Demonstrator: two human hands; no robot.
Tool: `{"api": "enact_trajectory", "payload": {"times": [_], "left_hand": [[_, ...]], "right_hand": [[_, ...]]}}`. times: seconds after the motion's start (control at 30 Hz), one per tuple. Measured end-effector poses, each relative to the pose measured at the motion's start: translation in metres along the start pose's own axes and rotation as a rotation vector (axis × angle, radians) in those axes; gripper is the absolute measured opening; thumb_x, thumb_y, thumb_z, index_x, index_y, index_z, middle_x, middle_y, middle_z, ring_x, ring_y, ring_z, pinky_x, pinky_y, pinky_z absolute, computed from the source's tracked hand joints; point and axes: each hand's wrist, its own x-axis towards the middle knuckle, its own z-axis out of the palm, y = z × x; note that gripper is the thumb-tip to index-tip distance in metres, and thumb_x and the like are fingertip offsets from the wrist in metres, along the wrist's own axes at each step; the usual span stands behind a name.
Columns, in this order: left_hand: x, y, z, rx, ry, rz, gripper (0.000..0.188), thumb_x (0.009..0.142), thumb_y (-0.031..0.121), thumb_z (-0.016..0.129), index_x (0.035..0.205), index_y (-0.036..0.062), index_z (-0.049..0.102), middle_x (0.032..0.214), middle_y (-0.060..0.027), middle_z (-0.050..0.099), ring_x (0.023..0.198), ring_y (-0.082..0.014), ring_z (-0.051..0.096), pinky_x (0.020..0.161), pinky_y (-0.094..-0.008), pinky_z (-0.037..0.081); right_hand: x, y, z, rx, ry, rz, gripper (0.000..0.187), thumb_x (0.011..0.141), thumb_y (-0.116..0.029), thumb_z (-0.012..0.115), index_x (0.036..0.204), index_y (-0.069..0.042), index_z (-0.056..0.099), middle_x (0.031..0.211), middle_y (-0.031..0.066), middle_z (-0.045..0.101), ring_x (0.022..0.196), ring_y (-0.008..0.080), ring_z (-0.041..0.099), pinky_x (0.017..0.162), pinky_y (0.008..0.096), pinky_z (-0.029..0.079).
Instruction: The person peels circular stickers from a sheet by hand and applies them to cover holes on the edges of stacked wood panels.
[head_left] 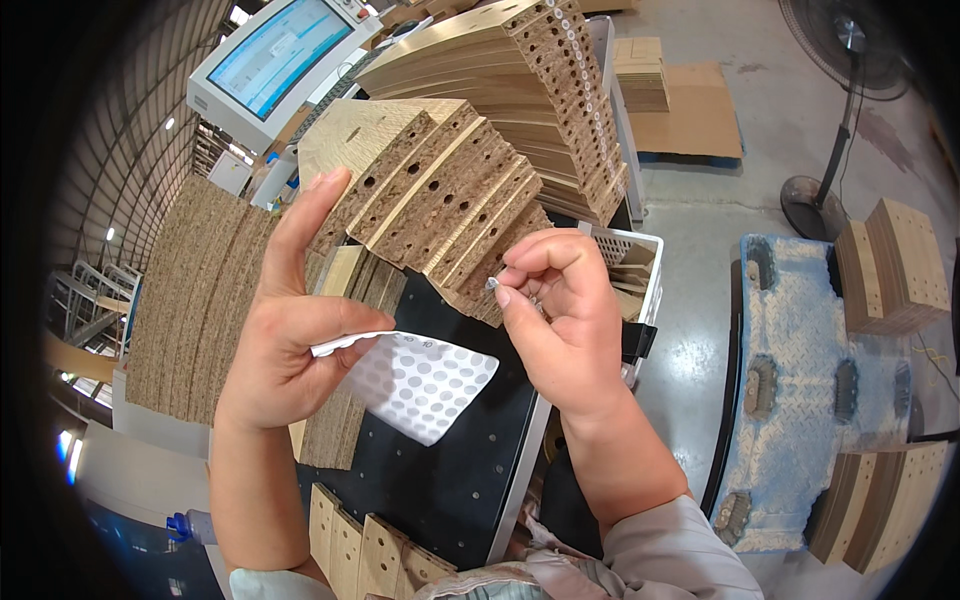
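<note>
My left hand [285, 335] is closed on a white sheet of round grey stickers [428, 385], pinched at its corner between thumb and fingers, with the index finger raised. The sheet hangs over the black worktop. My right hand [565, 320] pinches a small whitish piece [492, 284], which looks like a peeled round sticker. It is close to the drilled edges of stacked chipboard panels [440, 200] with pale wood-grain faces. Whether the piece touches the panel edge I cannot tell. Dark round holes run along those edges.
Behind stands a fanned stack of panels [450, 60] with a row of white dots on one edge. A monitor [270, 60] is at the far left, more chipboard [200, 300] below it. Right are a white crate [652, 262], a blue pallet [800, 390] and a fan [840, 120].
</note>
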Motion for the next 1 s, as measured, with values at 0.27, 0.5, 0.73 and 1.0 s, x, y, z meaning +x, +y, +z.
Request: {"api": "enact_trajectory", "payload": {"times": [0.27,0.5,0.73,1.0], "left_hand": [[-0.002,-0.001,0.001,-0.006,0.006,0.001,0.019,0.054,0.001,0.067,0.071,0.0101,0.070,0.142,-0.0219,0.030,0.135,-0.0370,0.024,0.110,-0.0476,0.017],[-0.003,-0.002,0.002,-0.023,0.018,0.008,0.019,0.054,0.002,0.067,0.071,0.0102,0.070,0.142,-0.0221,0.030,0.135,-0.0369,0.024,0.110,-0.0481,0.016],[-0.001,-0.003,0.002,-0.027,0.011,0.023,0.018,0.055,0.003,0.065,0.071,0.0099,0.070,0.142,-0.0230,0.030,0.135,-0.0371,0.023,0.110,-0.0486,0.015],[-0.002,-0.003,0.002,-0.010,0.008,0.003,0.016,0.056,0.004,0.065,0.071,0.0094,0.070,0.142,-0.0243,0.029,0.135,-0.0375,0.024,0.110,-0.0481,0.015]], "right_hand": [[0.002,-0.009,0.005,-0.305,-0.040,-0.069,0.025,0.074,0.013,0.056,0.091,-0.003,0.048,0.092,0.0087,0.050,0.080,0.0138,0.052,0.071,0.0245,0.044],[0.007,-0.009,0.006,-0.516,-0.024,-0.170,0.027,0.069,0.010,0.061,0.089,-0.001,0.047,0.086,0.0135,0.050,0.073,0.0289,0.054,0.063,0.0348,0.046],[0.011,-0.007,-0.016,0.086,0.081,0.209,0.026,0.075,0.010,0.061,0.090,-0.004,0.047,0.092,0.0043,0.047,0.078,0.0104,0.050,0.067,0.0243,0.044],[0.009,-0.005,0.003,0.301,0.030,0.089,0.030,0.071,0.018,0.053,0.090,-0.005,0.047,0.103,0.0069,0.043,0.091,0.0119,0.048,0.080,0.0257,0.046]]}}
